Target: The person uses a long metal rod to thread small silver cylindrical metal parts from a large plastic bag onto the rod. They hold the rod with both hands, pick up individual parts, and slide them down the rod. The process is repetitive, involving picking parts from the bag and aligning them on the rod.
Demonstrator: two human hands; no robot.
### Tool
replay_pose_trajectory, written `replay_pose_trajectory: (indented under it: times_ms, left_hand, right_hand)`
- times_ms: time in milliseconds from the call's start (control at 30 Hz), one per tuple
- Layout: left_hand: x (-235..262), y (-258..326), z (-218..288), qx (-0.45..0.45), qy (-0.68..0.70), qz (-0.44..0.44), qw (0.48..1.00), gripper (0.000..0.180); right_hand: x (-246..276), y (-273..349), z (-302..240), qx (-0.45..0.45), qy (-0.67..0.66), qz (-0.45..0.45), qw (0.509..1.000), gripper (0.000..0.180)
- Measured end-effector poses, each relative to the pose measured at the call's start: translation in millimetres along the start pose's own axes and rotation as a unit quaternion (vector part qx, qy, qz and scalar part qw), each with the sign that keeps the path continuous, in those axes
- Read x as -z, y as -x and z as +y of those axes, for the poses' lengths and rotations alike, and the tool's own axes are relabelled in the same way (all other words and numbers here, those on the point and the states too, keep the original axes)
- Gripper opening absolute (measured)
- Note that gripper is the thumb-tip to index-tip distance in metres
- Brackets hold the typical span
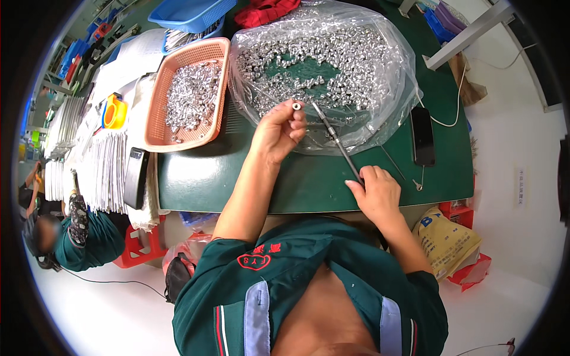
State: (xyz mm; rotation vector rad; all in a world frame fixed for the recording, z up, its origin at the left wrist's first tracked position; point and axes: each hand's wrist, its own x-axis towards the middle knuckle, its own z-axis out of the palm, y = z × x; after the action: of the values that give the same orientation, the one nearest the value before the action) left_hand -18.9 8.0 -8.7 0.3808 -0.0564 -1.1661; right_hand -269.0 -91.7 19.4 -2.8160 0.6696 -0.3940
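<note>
Between the thumb and fingertips of my left hand (279, 132) is a small round metal fitting (297, 107) with a hole in its end. My right hand (379, 193) is closed around the dark lower end of a slim gauge-like rod (336, 140), its silver tip slanting up toward the fitting but apart from it. Beyond both hands, an open clear plastic bag (405, 62) spreads over the green table (249, 187), holding a mass of small shiny metal fittings (368, 77). At left, an orange plastic basket (155, 113) contains more of these fittings (193, 92).
A phone (423, 136) lies at the table's right, near a thin metal rod (393, 162). Left are a black case (136, 178), a yellow tape dispenser (114, 111) and stacked papers (107, 169). Blue baskets (193, 15) stand behind. Another person (89, 243) sits far left.
</note>
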Motion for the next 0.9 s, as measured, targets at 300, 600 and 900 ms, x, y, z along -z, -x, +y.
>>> replay_pose_trajectory:
  times_ms: [300, 600, 900]
  left_hand:
    - [9, -1, 17, -0.187, -0.046, 0.109, 0.975, 0.014]
    - [-9, 1, 7, -0.171, -0.182, 0.143, 0.958, 0.011]
    - [-9, 2, 6, -0.103, -0.216, 0.075, 0.968, 0.009]
  right_hand:
    - [-5, -4, 9, -0.068, -0.017, -0.030, 0.997, 0.020]
    - [7, 9, 6, -0.123, -0.259, 0.014, 0.958, 0.015]
    - [13, 7, 1, -0.064, -0.257, 0.052, 0.963, 0.015]
